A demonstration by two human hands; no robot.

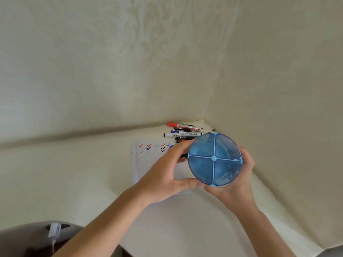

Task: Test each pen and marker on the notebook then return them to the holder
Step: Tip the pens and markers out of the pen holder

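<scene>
A round translucent blue holder (215,158), split by light-blue dividers into several compartments, is lifted above the table with its open top facing me and nothing visible inside. My left hand (168,175) grips its left side, thumb under the rim. My right hand (238,182) cups its right and lower side. Under the hands lies an open squared notebook (148,158) with red, blue and black tick marks along its top. Behind it lie loose pens and markers: a red-capped marker (183,125), a black-capped marker (182,134) and others partly hidden by the holder.
The table (74,173) is covered with a cream cloth and stands in a corner of cream patterned walls (130,62). A white charger plug (53,231) with a cable sits on a dark surface at the lower left.
</scene>
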